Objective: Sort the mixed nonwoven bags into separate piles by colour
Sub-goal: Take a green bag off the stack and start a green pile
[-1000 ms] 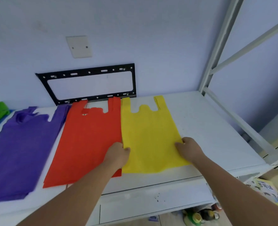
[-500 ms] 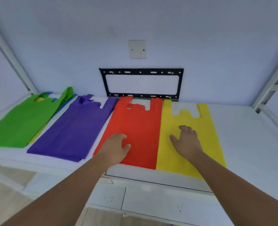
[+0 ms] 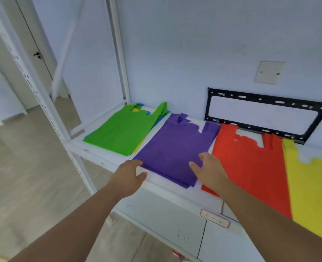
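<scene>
Though well apart, left hand (image 3: 130, 173) loose-fingered at purple pile (image 3: 175, 146) corner, right hand (image 3: 209, 171) flat on it, fingers wide.

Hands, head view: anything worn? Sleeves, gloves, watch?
Nothing worn shows: left hand and right hand are bare, with no gloves, watch or bands, and no sleeve reaches into frame. Blur could hide a thin ring.

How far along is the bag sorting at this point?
Done: purple pile, red pile and yellow pile each show one colour. In hand: left hand at the purple pile's near corner, right hand flat on it, probably squaring it. Left: the green pile shows blue and yellow edges beneath, so it likely needs sorting.
</scene>
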Available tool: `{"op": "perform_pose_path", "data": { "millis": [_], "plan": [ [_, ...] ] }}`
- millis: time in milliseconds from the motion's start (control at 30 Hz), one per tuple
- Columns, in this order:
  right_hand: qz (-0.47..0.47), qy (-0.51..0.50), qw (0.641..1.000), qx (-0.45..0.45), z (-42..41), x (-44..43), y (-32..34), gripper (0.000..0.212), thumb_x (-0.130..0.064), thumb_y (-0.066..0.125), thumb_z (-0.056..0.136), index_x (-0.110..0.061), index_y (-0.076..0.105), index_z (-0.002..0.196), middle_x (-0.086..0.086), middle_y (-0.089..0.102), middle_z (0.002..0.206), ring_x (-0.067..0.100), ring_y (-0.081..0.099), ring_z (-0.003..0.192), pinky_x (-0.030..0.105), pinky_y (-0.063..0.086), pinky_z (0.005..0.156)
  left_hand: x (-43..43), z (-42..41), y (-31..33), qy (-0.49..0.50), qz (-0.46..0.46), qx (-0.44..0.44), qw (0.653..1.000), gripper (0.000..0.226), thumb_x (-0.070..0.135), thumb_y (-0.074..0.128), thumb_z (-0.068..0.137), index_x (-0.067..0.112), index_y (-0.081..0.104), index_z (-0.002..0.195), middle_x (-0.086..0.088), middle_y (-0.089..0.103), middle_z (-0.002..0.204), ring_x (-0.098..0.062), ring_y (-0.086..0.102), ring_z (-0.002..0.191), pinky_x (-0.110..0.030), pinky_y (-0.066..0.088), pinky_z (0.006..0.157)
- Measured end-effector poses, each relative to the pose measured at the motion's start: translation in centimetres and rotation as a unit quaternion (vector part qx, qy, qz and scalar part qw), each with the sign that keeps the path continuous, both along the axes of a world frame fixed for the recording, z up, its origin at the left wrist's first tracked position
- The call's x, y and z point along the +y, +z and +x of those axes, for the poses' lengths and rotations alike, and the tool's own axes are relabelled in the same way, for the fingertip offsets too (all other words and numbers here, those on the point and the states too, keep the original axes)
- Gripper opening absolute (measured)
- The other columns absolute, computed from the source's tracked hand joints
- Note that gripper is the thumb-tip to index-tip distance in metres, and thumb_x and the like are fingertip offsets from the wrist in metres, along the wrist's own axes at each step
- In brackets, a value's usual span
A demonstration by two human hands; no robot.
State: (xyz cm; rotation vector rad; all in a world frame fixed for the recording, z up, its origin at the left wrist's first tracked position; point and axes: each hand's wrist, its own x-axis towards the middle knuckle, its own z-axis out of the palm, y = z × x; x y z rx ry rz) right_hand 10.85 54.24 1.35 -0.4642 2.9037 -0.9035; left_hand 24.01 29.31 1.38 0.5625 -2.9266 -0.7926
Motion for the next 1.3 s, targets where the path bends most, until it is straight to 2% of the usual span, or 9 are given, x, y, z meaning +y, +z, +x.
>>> {"op": "perform_pose_path", "data": {
  "millis": [233, 600, 667, 700, 767, 967, 1133, 1233, 1300],
  "plan": [
    [-0.053, 0.006, 0.997, -0.047, 2.0, -12.7, -0.1, 0.057, -0.047, 0.062, 0.089, -0.007, 0.053, 0.128, 0.010, 0.057, 0.129, 0.028, 0.056, 0.118, 0.042, 0.046, 0.101, -11.6, 2.1, -0.9, 0.018, 0.017, -0.041, 0.999, 0.053, 0.045, 0.056, 0.094, 0.024, 0.047, 0.142, -0.004, 0.051, 0.139, -0.022, 0.054, 0.119, -0.039, 0.043, 0.105],
    [-0.073, 0.010, 0.994, -0.085, -3.6, -22.0, -0.5, 0.032, -0.026, 0.052, 0.095, -0.004, 0.060, 0.116, 0.012, 0.067, 0.114, 0.027, 0.062, 0.109, 0.037, 0.047, 0.095, -17.4, -4.0, -1.9, -0.048, 0.040, -0.047, 0.997, 0.077, 0.058, 0.065, 0.084, 0.024, 0.039, 0.148, 0.001, 0.039, 0.154, -0.018, 0.039, 0.138, -0.040, 0.033, 0.116],
    [-0.073, 0.017, 0.993, -0.093, -5.0, -23.2, -0.5, 0.024, -0.022, 0.050, 0.093, -0.004, 0.065, 0.101, 0.014, 0.068, 0.094, 0.028, 0.065, 0.092, 0.038, 0.050, 0.085, -18.3, -5.3, -1.8, -0.062, 0.035, -0.052, 0.996, 0.080, 0.057, 0.067, 0.083, 0.024, 0.037, 0.149, 0.003, 0.037, 0.156, -0.018, 0.033, 0.142, -0.040, 0.030, 0.117],
    [-0.069, 0.022, 0.993, -0.096, -5.7, -23.7, -0.4, 0.022, -0.019, 0.049, 0.091, -0.004, 0.063, 0.082, 0.016, 0.062, 0.074, 0.028, 0.061, 0.072, 0.037, 0.049, 0.074, -18.7, -5.9, -1.6, -0.068, 0.031, -0.049, 0.996, 0.081, 0.056, 0.069, 0.082, 0.024, 0.037, 0.150, 0.003, 0.036, 0.156, -0.018, 0.032, 0.143, -0.039, 0.029, 0.117],
    [-0.056, 0.034, 0.993, -0.098, -6.7, -24.7, -0.2, 0.030, -0.016, 0.047, 0.087, -0.013, 0.041, 0.058, 0.005, 0.035, 0.052, 0.020, 0.036, 0.048, 0.032, 0.035, 0.056, -19.4, -7.2, -1.2, -0.084, 0.021, -0.045, 0.995, 0.085, 0.056, 0.072, 0.080, 0.024, 0.036, 0.150, 0.003, 0.035, 0.157, -0.018, 0.030, 0.144, -0.038, 0.029, 0.117],
    [-0.055, 0.011, 0.991, -0.119, -7.9, -26.4, -1.2, 0.026, -0.004, 0.044, 0.078, -0.014, 0.039, 0.055, 0.004, 0.032, 0.054, 0.017, 0.029, 0.051, 0.031, 0.026, 0.052, -20.9, -10.5, -2.1, -0.205, -0.035, -0.078, 0.975, 0.097, 0.061, 0.075, 0.074, 0.027, 0.028, 0.152, 0.003, 0.031, 0.158, -0.019, 0.029, 0.144, -0.043, 0.029, 0.118],
    [-0.114, -0.047, 0.983, -0.138, -7.8, -27.4, -1.9, 0.025, -0.002, 0.045, 0.074, -0.016, 0.042, 0.054, 0.005, 0.034, 0.055, 0.015, 0.030, 0.053, 0.030, 0.026, 0.054, -22.8, -12.7, -3.3, -0.272, -0.116, -0.034, 0.955, 0.079, 0.065, 0.061, 0.082, 0.025, 0.038, 0.145, 0.004, 0.041, 0.149, -0.017, 0.041, 0.134, -0.041, 0.038, 0.113],
    [-0.136, -0.099, 0.973, -0.156, -8.0, -28.0, -3.0, 0.018, -0.007, 0.044, 0.072, -0.007, 0.056, 0.058, 0.002, 0.052, 0.058, 0.016, 0.048, 0.055, 0.035, 0.042, 0.054, -24.4, -13.7, -3.5, -0.291, -0.099, -0.003, 0.952, 0.063, 0.059, 0.061, 0.087, 0.023, 0.050, 0.137, 0.003, 0.055, 0.138, -0.016, 0.052, 0.122, -0.036, 0.043, 0.106],
    [-0.183, -0.127, 0.959, -0.174, -9.0, -28.1, -5.6, 0.031, -0.014, 0.040, 0.066, -0.002, 0.068, 0.073, 0.007, 0.072, 0.070, 0.025, 0.069, 0.069, 0.046, 0.059, 0.069, -25.4, -14.3, -3.5, -0.295, -0.057, 0.011, 0.954, 0.053, 0.054, 0.061, 0.090, 0.021, 0.058, 0.131, 0.001, 0.063, 0.128, -0.017, 0.058, 0.114, -0.035, 0.047, 0.099]
  ]
}}
